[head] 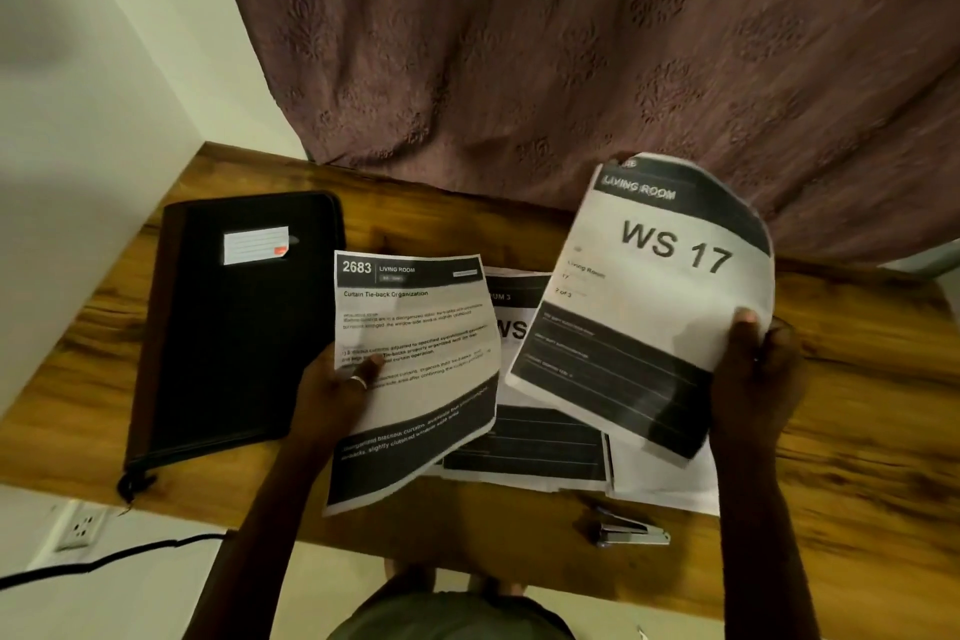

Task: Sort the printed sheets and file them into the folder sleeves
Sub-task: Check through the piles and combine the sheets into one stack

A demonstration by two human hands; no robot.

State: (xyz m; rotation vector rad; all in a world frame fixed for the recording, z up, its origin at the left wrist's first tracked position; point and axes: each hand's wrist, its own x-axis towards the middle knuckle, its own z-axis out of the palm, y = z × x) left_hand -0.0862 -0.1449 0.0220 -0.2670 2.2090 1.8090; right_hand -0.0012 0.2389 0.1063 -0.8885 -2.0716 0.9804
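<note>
Left hand (337, 385) pinches sheet "2683" (415, 364), thumb on top. Right hand (753, 369) fingers curl round right edge of sheet "WS 17" (649, 296), lifted. More sheets (524, 447) lie on counter (857, 431) between. Black folder (234, 327) closed, far left. Stapler (631, 533) near edge.

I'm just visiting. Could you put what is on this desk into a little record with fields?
left hand: grips the 2683 sheet, titled Curtain Tie-back Organization
right hand: holds the WS 17 sheet by its right edge
folder: black, closed, flat on the desk, left of the sheets
loose sheets: piled on the desk below the held ones
stapler: near the desk's front edge
</note>
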